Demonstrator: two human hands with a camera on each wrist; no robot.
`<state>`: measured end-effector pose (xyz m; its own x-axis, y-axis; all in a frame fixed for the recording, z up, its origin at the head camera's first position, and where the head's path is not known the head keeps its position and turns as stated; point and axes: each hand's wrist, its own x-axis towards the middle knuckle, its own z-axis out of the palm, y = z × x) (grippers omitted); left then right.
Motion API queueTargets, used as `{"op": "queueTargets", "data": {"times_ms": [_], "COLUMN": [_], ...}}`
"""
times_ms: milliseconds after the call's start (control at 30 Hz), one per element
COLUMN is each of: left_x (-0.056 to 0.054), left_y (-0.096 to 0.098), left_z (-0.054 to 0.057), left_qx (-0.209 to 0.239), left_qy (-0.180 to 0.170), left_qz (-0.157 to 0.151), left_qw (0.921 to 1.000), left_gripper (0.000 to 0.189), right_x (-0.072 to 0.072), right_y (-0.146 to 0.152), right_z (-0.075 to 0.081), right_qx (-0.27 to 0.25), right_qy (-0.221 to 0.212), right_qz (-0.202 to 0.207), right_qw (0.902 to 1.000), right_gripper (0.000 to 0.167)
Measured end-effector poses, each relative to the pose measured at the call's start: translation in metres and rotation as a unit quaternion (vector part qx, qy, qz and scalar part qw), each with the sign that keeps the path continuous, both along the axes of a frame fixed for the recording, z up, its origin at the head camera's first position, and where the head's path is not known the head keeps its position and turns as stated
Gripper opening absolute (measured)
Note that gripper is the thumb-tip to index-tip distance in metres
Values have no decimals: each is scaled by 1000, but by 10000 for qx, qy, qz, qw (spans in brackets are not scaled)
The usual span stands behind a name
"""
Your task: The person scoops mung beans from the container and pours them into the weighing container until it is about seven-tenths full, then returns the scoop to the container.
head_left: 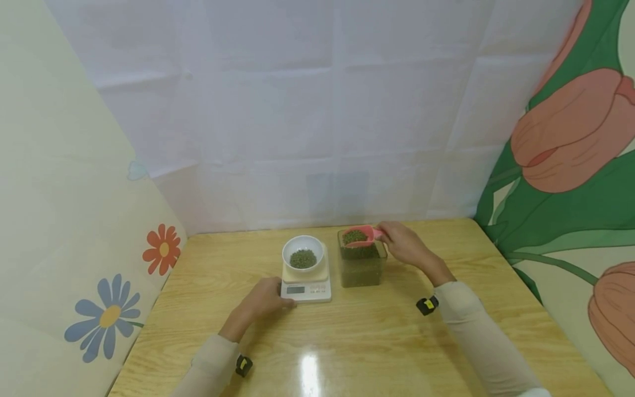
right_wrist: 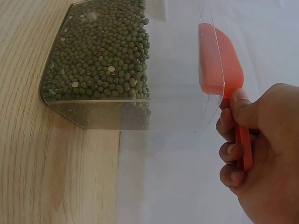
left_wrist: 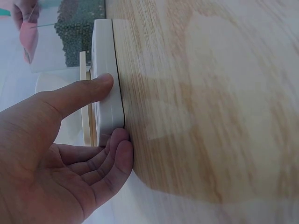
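My right hand (head_left: 404,242) grips the handle of a pink scoop (right_wrist: 220,63), heaped with green mung beans (head_left: 355,236). The scoop is at the top of a clear square container (head_left: 361,273), partly filled with more mung beans (right_wrist: 103,51). To its left, a white bowl (head_left: 303,240) with some beans inside sits on a white kitchen scale (head_left: 317,297). My left hand (head_left: 265,299) holds the scale's front left corner, with the thumb on the front side and curled fingers at the left side. The scale's display is too small to read.
Everything stands on a wood-grain table (head_left: 347,342) against a white cloth backdrop (head_left: 317,110). Flower-patterned panels (head_left: 110,317) flank the table on both sides. Each wrist wears a small black device (head_left: 427,305).
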<state>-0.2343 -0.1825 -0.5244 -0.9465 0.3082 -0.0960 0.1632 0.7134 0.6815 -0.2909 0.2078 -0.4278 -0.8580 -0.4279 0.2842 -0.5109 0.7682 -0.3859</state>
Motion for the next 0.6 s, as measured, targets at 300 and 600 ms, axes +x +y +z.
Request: {"op": "queueTargets", "data": {"times_ms": [300,600], "left_x": [1,0], "left_y": [1,1], "left_z": [0,0], "left_qx": [60,106], "left_qy": [-31,-81], "left_qz": [-13,12], "left_qw": [10000,9999], "left_gripper": [38,39], "right_x": [0,0], "right_y": [0,-6], "right_z": [3,9], "right_qx": [76,49], "right_qy": [-235,-184], "right_qz": [-94,-77], "right_qw": [9997,9998], "right_gripper": [20,22]}}
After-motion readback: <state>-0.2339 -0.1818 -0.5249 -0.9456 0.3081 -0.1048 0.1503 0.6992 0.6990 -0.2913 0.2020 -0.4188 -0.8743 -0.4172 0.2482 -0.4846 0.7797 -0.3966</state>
